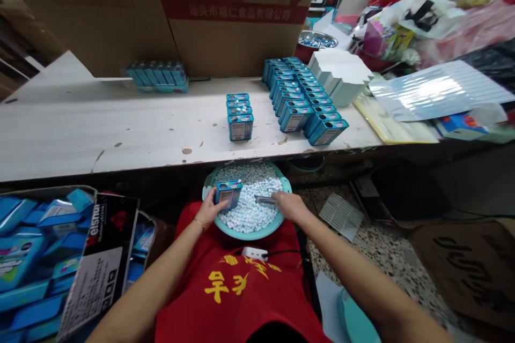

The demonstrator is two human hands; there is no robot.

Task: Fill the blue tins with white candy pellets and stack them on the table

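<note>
My left hand [208,208] is closed around a small blue tin [228,193], held upright over the left part of a turquoise basin [245,235]. A few white pieces sit at the tin's top. Small white and pale blue candies [251,211] fill the basin, which rests on my lap. In my right hand [287,204] is a metal scoop [265,200], lying low over the candies at the basin's right side; its far end is partly hard to make out. Behind the basin, a short row of blue tins [240,127] stands on the white table, some with candies on top.
Longer rows of blue tins [295,120] stand right of centre on the table [100,128], near a stack of white card [340,72]. More packed tins [159,76] lie before a large cardboard box [237,43]. A carton of blue tins [40,257] is at my left.
</note>
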